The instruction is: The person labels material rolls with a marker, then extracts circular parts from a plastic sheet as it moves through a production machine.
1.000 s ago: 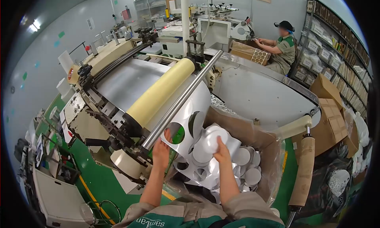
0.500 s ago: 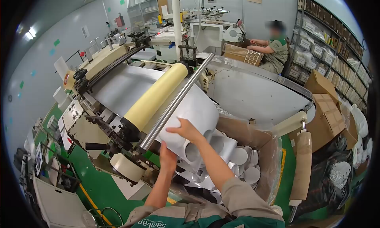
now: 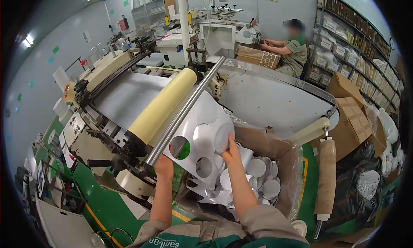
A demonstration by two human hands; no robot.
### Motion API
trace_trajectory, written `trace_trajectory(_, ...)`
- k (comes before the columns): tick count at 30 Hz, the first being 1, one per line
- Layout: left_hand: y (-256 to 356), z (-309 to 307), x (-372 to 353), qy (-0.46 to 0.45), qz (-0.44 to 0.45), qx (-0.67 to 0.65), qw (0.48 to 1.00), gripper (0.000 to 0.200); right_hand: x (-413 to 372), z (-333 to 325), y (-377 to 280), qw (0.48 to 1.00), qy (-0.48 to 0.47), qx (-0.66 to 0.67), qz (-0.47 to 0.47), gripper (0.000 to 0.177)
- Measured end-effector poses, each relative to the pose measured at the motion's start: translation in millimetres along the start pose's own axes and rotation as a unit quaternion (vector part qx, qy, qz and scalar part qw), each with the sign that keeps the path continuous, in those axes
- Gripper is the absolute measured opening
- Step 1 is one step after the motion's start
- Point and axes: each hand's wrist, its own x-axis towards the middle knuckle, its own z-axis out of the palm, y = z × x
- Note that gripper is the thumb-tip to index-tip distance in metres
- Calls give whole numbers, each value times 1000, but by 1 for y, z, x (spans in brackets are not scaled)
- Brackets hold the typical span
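Observation:
A white sheet (image 3: 198, 119) with round holes hangs from under the steel bar (image 3: 185, 112), in front of the yellow roller (image 3: 165, 104). My left hand (image 3: 164, 165) is at the sheet's lower left edge, its fingers mostly hidden behind the sheet. At the right edge, my right hand (image 3: 231, 151) grips the sheet beside a round disc (image 3: 223, 137). Below, a cardboard box (image 3: 286, 179) lined with clear plastic holds several loose white discs (image 3: 271, 188) and crumpled sheet scraps.
A brown-wrapped roller (image 3: 327, 179) stands at the right, near cardboard boxes (image 3: 350, 123) and black bags. A large metal panel (image 3: 275, 97) lies beyond the box. A seated co-worker (image 3: 294, 54) handles a carton near shelves (image 3: 357, 41).
The sheet has opened out flatter, showing more holes. My right hand has moved right to its edge, and my left hand has moved left. The view has shifted slightly.

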Motion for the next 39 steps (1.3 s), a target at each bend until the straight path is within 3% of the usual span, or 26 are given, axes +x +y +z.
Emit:
trace_trajectory(2, -1, -3, 11, 21, 6, -10, 1000, 41, -1, 36, 12, 994, -81, -68, 1, 41)
trace_trajectory(4, -2, 13, 7, -39, -39, -31, 998, 41, -4, 67, 34, 977, -140, -161, -24, 48)
trace_trajectory(5, -7, 17, 3, -27, -48, -28, 998, 43, -12, 85, 41, 955, -185, -234, -11, 51)
trace_trajectory(6, -12, 22, -2, -17, -57, -25, 998, 45, -17, 96, 51, 944, -178, -276, -13, 60)
trace_trajectory(8, -23, 28, -22, -7, -68, 4, 998, 51, -22, 106, 64, 868, -108, -476, -90, 58)
trace_trajectory(10, -32, 27, -40, -44, -90, 23, 995, 50, -20, 98, 60, 799, -233, -555, -17, 54)
trace_trajectory(11, -36, 24, -47, -43, -108, 46, 992, 50, -22, 92, 56, 822, -230, -520, 23, 47)
trace_trajectory(15, -47, 5, -56, -37, -150, 67, 986, 48, -21, 65, 33, 834, -198, -498, 131, 50)
trace_trajectory(18, -36, 4, -52, -45, -178, 131, 974, 53, -21, 25, 30, 910, -119, -379, 119, 49)
trace_trajectory(20, -22, 12, -46, 11, -119, 114, 986, 51, -18, -4, 24, 981, -28, -153, 115, 45)
trace_trajectory(21, -16, 5, -38, -2, -103, 102, 989, 50, -19, -15, 16, 992, 18, -71, 100, 41)
trace_trajectory(22, -10, -2, -31, -15, -87, 90, 992, 50, -26, -17, 7, 995, -4, -24, 94, 40)
trace_trajectory(27, 0, -5, -3, 18, -7, -43, 999, 40, -15, -1, -11, 999, -42, -32, -1, 43)
trace_trajectory(30, -6, -9, 9, -81, 1, -2, 997, 46, -39, 69, 0, 940, -139, -309, -48, 42)
trace_trajectory(31, 6, 23, -6, -38, -23, 2, 999, 46, -40, 82, 8, 919, -164, -354, -57, 44)
trace_trajectory(32, -7, 5, 4, -2, -20, 9, 1000, 45, -40, 94, 14, 888, -188, -418, -48, 46)
trace_trajectory(35, -25, -1, -11, 12, -61, 6, 998, 43, -38, 116, 31, 764, -216, -607, -32, 50)
trace_trajectory(36, -29, 2, -20, 36, -92, 16, 995, 42, -40, 119, 37, 750, -229, -620, -16, 46)
trace_trajectory(38, -28, 16, -37, 10, -115, 30, 993, 39, -38, 116, 41, 665, -244, -704, 59, 45)
trace_trajectory(39, -31, 13, -40, 5, -112, 40, 993, 40, -33, 100, 46, 715, -251, -648, 76, 45)
